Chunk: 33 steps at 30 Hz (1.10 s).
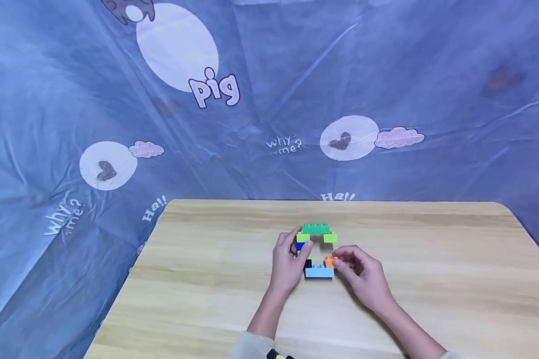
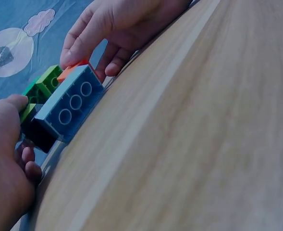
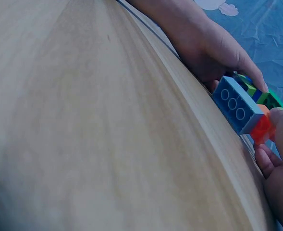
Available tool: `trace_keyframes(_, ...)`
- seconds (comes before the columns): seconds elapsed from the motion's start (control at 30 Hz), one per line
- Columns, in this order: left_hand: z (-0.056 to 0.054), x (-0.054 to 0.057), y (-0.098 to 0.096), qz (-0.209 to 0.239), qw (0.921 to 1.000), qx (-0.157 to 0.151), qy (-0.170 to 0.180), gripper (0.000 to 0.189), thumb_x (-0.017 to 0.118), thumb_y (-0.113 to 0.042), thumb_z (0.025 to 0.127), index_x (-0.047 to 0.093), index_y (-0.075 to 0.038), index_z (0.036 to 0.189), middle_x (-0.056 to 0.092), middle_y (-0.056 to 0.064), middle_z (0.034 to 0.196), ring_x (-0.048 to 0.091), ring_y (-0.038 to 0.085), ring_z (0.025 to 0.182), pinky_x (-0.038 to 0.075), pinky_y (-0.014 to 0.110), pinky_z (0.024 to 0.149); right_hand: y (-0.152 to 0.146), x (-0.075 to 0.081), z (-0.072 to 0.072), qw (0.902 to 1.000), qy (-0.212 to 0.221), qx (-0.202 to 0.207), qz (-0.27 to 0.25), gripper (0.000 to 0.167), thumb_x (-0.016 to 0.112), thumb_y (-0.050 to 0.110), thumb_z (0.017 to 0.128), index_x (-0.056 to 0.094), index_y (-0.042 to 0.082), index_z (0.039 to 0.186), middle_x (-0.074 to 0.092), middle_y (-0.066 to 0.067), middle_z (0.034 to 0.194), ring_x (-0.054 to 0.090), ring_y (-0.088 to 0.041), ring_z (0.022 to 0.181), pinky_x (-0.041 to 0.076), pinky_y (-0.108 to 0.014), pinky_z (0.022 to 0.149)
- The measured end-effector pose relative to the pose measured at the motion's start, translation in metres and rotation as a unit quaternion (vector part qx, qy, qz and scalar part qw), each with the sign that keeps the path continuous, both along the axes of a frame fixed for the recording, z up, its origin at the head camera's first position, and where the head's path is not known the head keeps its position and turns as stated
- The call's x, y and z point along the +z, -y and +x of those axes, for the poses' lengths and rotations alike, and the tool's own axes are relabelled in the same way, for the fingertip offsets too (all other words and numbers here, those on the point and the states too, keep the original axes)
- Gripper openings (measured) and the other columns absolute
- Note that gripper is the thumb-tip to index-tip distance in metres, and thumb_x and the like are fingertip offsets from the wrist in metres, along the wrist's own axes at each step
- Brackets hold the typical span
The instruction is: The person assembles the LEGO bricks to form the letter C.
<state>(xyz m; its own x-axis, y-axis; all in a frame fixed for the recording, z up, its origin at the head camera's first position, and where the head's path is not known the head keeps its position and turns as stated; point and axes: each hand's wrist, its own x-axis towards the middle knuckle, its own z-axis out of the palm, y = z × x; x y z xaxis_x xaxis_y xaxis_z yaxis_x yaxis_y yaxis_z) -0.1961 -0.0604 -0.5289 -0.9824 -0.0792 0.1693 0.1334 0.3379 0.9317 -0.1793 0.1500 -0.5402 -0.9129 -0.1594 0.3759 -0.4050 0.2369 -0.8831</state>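
Observation:
A frame of toy building bricks lies between the hands. Its left column, with a blue brick (image 1: 300, 246) and a black brick (image 1: 308, 264), is gripped by my left hand (image 1: 289, 264), thumb on the near side. Across the front runs a light blue brick (image 1: 319, 272); its hollow underside with round tubes shows in both wrist views. My right hand (image 1: 366, 279) pinches an orange brick (image 1: 330, 262) at the light blue brick's right end. At the far end a green brick (image 1: 316, 229) spans two lime bricks, the right lime brick (image 1: 330, 238) standing apart from the orange one.
The bricks are over a pale wooden table (image 1: 197, 279) with rounded far corners. Behind it hangs a blue printed cloth (image 1: 260, 99), which also runs along the left side.

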Motion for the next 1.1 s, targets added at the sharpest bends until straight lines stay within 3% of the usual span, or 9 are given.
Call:
trace_keyframes(0.1,0.0004,-0.0001,0.0001,-0.015,0.9999,0.007,0.002,0.053,0.074,-0.035,0.101,0.063,-0.013,0.148,0.046,0.001,0.094,0.044,0.009,0.072,0.039,0.020,0.061,0.0005,0.0004,0.0012,0.9998,-0.009,-0.010,0.013,0.019,0.075,-0.001,0.096,0.075,0.011,0.110,0.076,-0.002,0.100,0.068,-0.010,0.087,0.056,-0.017,0.074)
trace_keyframes(0.3,-0.0013,-0.0001,0.0006,-0.030,0.9995,0.004,-0.003,0.056,0.079,-0.028,0.098,0.061,-0.010,0.147,0.054,0.003,0.111,0.047,0.006,0.070,0.043,0.019,0.059,0.0027,0.0017,-0.0008,0.9988,-0.022,-0.029,0.032,0.017,0.074,0.002,0.097,0.075,0.014,0.109,0.076,0.004,0.102,0.069,-0.009,0.090,0.055,-0.014,0.079)
trace_keyframes(0.57,-0.0017,0.0004,0.0015,-0.054,0.9982,0.021,0.018,0.055,0.083,-0.025,0.094,0.064,-0.007,0.143,0.058,0.003,0.116,0.050,0.006,0.072,0.046,0.019,0.062,0.0049,-0.0032,-0.0059,0.9968,-0.044,-0.031,0.059,0.017,0.077,-0.002,0.094,0.075,0.011,0.105,0.078,-0.001,0.097,0.067,-0.007,0.087,0.051,-0.012,0.077)
trace_keyframes(0.73,-0.0010,0.0002,0.0015,-0.064,0.9974,0.029,0.015,0.054,0.083,-0.025,0.093,0.066,-0.004,0.140,0.061,0.002,0.113,0.052,0.005,0.072,0.047,0.020,0.061,0.0056,-0.0044,-0.0062,0.9960,-0.038,-0.034,0.073,0.017,0.078,-0.001,0.093,0.075,0.013,0.104,0.077,0.006,0.098,0.068,-0.007,0.089,0.052,-0.012,0.079)
trace_keyframes(1.1,-0.0039,-0.0011,0.0014,-0.076,0.9966,0.033,-0.002,0.048,0.086,-0.026,0.091,0.072,-0.003,0.131,0.062,0.001,0.097,0.053,0.005,0.070,0.048,0.019,0.061,0.0038,-0.0027,-0.0057,0.9951,-0.013,-0.032,0.093,0.014,0.074,0.003,0.098,0.075,0.016,0.104,0.076,-0.001,0.098,0.068,-0.008,0.087,0.055,-0.016,0.076)
